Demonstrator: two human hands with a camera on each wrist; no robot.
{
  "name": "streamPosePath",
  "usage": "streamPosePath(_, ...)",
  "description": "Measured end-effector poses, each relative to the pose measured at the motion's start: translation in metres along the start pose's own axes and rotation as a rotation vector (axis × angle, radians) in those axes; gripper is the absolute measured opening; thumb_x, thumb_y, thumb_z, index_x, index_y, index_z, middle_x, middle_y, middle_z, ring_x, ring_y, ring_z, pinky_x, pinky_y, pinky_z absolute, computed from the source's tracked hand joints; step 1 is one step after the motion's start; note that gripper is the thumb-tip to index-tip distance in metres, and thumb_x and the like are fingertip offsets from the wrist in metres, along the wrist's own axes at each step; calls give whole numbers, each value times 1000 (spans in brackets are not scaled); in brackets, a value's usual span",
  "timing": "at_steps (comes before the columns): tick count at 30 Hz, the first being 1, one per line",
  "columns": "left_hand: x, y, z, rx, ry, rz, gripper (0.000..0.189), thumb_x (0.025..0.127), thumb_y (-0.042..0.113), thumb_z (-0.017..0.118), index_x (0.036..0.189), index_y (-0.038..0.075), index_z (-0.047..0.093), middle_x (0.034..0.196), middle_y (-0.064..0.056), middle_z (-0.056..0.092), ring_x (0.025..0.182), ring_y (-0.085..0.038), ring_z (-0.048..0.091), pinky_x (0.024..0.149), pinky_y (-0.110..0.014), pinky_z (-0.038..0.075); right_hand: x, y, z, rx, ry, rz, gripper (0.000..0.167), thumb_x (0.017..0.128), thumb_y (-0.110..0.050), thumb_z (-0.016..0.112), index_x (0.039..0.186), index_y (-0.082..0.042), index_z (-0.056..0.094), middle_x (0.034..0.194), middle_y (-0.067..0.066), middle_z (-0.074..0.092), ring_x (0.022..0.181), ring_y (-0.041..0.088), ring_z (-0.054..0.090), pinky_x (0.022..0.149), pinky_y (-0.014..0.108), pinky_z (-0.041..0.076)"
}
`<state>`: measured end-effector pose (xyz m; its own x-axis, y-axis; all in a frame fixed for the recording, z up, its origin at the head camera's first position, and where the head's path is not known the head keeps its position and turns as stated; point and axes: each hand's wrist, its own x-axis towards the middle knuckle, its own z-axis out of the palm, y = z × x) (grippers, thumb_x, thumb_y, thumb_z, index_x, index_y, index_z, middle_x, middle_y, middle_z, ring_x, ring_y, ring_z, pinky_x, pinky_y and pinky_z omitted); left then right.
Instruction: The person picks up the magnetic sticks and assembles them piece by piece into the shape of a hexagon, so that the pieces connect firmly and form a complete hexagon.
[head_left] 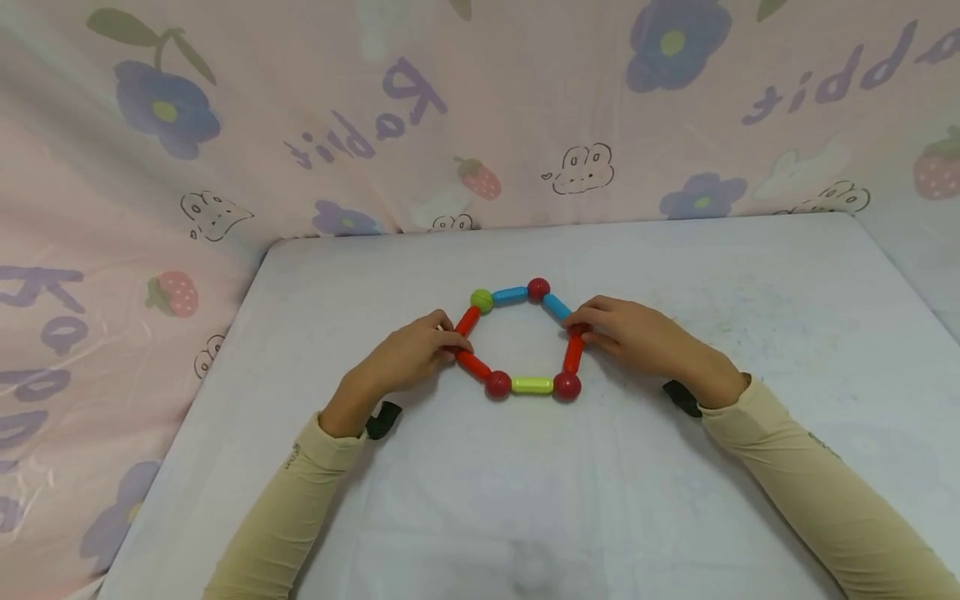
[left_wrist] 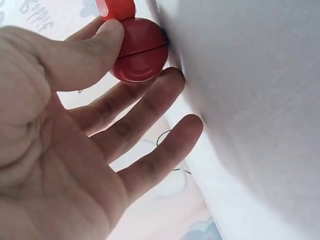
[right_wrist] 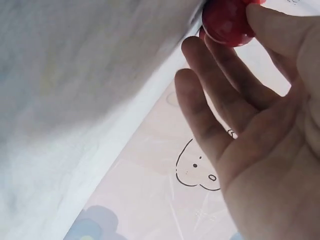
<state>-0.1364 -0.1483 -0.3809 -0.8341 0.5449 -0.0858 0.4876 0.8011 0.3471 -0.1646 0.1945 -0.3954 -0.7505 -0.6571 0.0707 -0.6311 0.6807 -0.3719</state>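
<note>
Rods and balls joined end to end make a six-sided ring lying on the white table. At its left corner my left hand pinches a red ball between thumb and fingers, the other fingers spread near the tabletop. An upper red rod and a lower red rod meet there. My right hand pinches the right corner's red ball, between a blue rod and a red rod. Along the near side, a yellow-green rod links two red balls.
A green ball, a blue rod and a red ball form the ring's far side. The white-covered table meets a pink printed cloth at the back and left. Dark wrist straps show below both hands.
</note>
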Motion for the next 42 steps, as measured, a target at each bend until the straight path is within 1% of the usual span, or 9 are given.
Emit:
streamPosePath(7, 0, -1, -2, 1, -12, -9, 26, 95, 7, 65, 117, 18, 73, 117, -7, 59, 102, -23, 60, 90, -38, 54, -3, 3, -4, -24, 13, -22, 30, 93, -10, 69, 121, -19, 68, 113, -1, 68, 101, 17, 67, 89, 42, 57)
streamPosePath(13, -1, -3, -3, -3, -21, -17, 26, 95, 7, 65, 117, 18, 74, 116, -5, 59, 100, -21, 60, 89, -37, 54, -5, 7, -8, -32, 7, -33, 29, 92, -8, 70, 119, -19, 69, 112, -4, 68, 101, 16, 66, 89, 42, 55)
streamPosePath(21, -2, -10, -5, -20, -19, -17, 27, 95, 5, 63, 116, 19, 74, 116, -4, 59, 104, -22, 60, 91, -39, 54, -7, 11, -13, -29, -35, 4, 30, 92, -9, 70, 120, -21, 69, 116, -3, 67, 105, 18, 64, 93, 46, 54)
streamPosePath(25, -2, -12, -5, -35, -21, -12, 28, 95, 4, 63, 117, 19, 74, 118, -5, 60, 106, -23, 60, 94, -40, 54, -7, 13, -13, -21, -44, 10, 30, 92, -10, 69, 120, -21, 69, 116, -3, 67, 105, 17, 64, 93, 45, 54)
streamPosePath(31, -1, -12, -5, -54, -33, 8, 33, 93, 6, 67, 123, 18, 71, 122, -7, 60, 106, -22, 60, 94, -39, 53, -8, 14, -13, -13, -41, 15, 30, 92, -12, 70, 121, -21, 68, 114, -2, 66, 104, 17, 63, 93, 45, 55)
streamPosePath(36, 0, -9, -4, -98, -42, -2, 31, 89, 11, 74, 119, 17, 73, 119, -8, 58, 104, -21, 59, 93, -38, 53, -8, 14, -12, -8, -44, 13, 30, 93, -12, 70, 121, -20, 68, 115, -1, 66, 106, 18, 63, 94, 45, 55)
streamPosePath(42, 0, -8, -1, -53, -8, 2, 26, 90, 19, 74, 116, 17, 74, 114, -6, 59, 98, -20, 57, 88, -36, 54, -8, 13, -12, -5, -47, 14, 29, 93, -12, 69, 121, -20, 68, 116, 0, 65, 105, 18, 63, 94, 46, 55)
